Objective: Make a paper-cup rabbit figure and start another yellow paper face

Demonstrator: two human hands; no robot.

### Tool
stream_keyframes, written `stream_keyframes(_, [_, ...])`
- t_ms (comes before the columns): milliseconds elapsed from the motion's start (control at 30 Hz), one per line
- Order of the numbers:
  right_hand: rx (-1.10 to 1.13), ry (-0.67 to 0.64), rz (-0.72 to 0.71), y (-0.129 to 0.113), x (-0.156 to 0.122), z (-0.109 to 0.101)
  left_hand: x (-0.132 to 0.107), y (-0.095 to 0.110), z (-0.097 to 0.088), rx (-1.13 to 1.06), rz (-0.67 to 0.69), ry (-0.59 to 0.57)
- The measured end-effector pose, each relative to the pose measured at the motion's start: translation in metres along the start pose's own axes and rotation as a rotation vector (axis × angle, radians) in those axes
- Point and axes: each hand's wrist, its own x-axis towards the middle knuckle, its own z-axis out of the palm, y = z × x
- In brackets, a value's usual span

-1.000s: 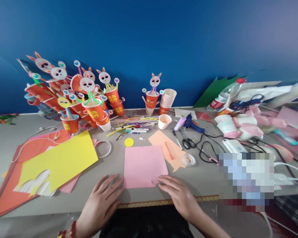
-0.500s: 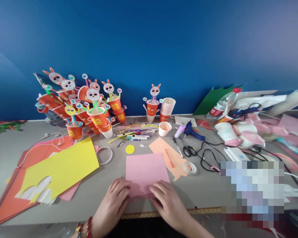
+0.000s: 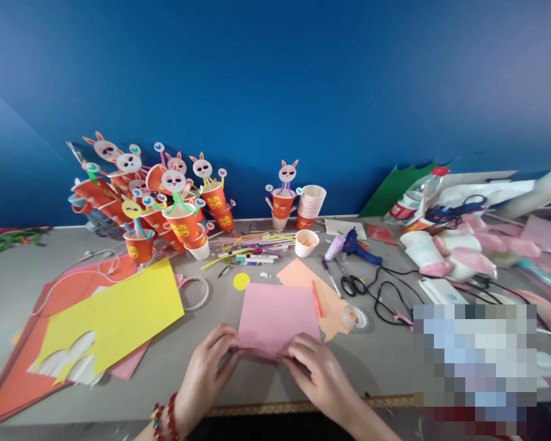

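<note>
A pink sheet of paper [image 3: 279,312] lies in front of me, its near edge lifted a little off the table. My left hand [image 3: 215,361] pinches the near left corner between thumb and fingers. At the near right part of the same sheet, my right hand [image 3: 312,370] is closed on the edge, thumb below. Beyond the sheet's far left corner is a yellow paper circle [image 3: 241,282]. Its right side overlaps a peach paper piece [image 3: 298,274], where a red-orange strip [image 3: 318,300] rests near a roll of clear tape [image 3: 356,317].
Rabbit-faced red paper cups [image 3: 183,223] crowd the back left. Yellow card [image 3: 133,312] and a white tape roll [image 3: 196,293] lie left. Black scissors [image 3: 352,284], a blue glue gun [image 3: 360,247] and cables are right. Pens, a stack of cups [image 3: 312,205] and a bottle [image 3: 413,196] stand farther back.
The pink sheet has shifted slightly right and its near edge is now raised. Both hands have gone from lying on the sheet to pinching its near edge.
</note>
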Motion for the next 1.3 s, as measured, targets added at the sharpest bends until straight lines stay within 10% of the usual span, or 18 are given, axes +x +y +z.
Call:
stream_keyframes(533, [0.274, -0.003, 0.166, -0.006, 0.013, -0.001, 0.006, 0.016, 0.02, -0.512, -0.294, -0.036])
stream_keyframes(1067, [-0.29, 0.098, -0.262, -0.012, 0.015, 0.007, 0.005, 0.019, 0.028, -0.925, -0.514, 0.038])
stream_keyframes(1167, [-0.319, 0.126, -0.302, -0.012, 0.016, 0.001, 0.006, 0.018, 0.023, -0.772, -0.477, 0.032])
stream_keyframes(1300, [-0.323, 0.158, -0.327, -0.013, 0.022, -0.007, 0.012, 0.024, 0.01, -0.08, -0.088, 0.134])
